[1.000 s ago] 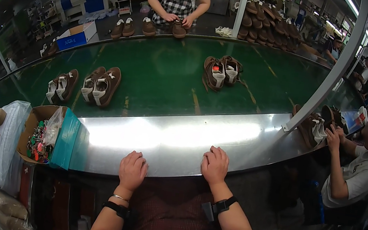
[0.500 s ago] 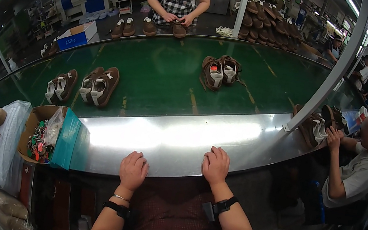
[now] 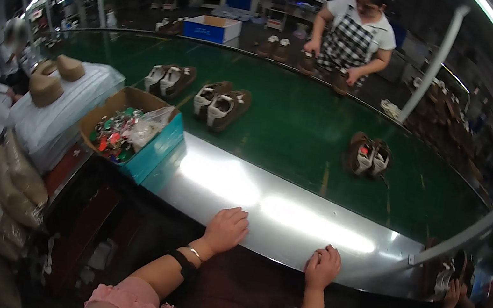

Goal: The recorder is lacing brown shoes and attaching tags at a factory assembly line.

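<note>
My left hand rests on the near edge of a shiny metal ledge, fingers extended and loosely bent, holding nothing. Farther right on that edge lies my right hand, its fingers also loosely spread over the metal and nothing in them. Beyond the ledge, a green conveyor belt carries brown shoes with pale heels. One pair of shoes stands ahead of my left hand, with another pair farther left. A laced pair is beyond my right hand. Neither hand touches a shoe.
Left of the ledge stands an open carton of small colourful pieces, beside a teal box. Wrapped bundles lie farther left. Across the belt a co-worker handles brown shoes near a blue-and-white box. A grey post rises at right.
My view has turned left, so the belt and shoes appear shifted right. Both hands stay on the ledge's edge. The co-worker opposite now has hands apart, on separate shoes.
</note>
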Tool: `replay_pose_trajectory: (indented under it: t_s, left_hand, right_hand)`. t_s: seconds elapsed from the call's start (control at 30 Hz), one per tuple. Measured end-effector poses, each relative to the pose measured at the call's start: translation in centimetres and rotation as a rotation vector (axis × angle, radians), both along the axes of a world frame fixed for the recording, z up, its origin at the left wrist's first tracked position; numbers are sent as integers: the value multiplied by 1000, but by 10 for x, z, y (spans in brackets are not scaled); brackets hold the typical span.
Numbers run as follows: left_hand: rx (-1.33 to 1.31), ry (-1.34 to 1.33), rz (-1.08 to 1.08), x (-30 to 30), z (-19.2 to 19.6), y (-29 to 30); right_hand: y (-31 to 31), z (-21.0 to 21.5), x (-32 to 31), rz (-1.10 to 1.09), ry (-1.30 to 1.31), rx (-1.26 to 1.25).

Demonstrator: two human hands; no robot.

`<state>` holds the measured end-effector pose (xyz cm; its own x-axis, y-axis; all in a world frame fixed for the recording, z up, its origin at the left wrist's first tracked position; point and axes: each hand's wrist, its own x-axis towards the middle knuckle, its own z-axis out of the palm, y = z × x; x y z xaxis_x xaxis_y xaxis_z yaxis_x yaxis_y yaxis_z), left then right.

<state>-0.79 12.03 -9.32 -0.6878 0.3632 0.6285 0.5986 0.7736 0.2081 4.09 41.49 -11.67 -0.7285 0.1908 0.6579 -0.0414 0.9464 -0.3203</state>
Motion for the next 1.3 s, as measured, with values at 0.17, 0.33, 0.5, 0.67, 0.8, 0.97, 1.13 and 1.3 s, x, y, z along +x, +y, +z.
replay_pose_trajectory:
  t_s: [0.17,0.33,0.5,0.67,0.8,0.97,1.13,1.3]
  left_hand:
    - [84,-49,-31,-4,-4,3]
    - [246,-321,-218,-9,-6,-31]
    - [405,-195,163,-22,-14,-76]
    - [109,-59,235,-35,-8,-56]
    - [31,-173,263,-38,14,-65]
    - [8,-253,242,-54,11,-41]
    - [-35,-340,269,-45,13,-34]
    - [-13,-322,239,-45,25,-31]
  right_hand:
    - [15,0,0,65,-97,-73]
    - [85,-31,-3,365,-254,-1010]
    - [123,57,12,-46,-277,-1289]
    - [199,70,-26,-85,-169,-1043]
    - [182,68,-124,28,-263,-990]
    - [163,76,-232,-47,-322,-230]
    - [151,87,-307,-11,-265,110]
    - [161,104,-371,-219,-698,89]
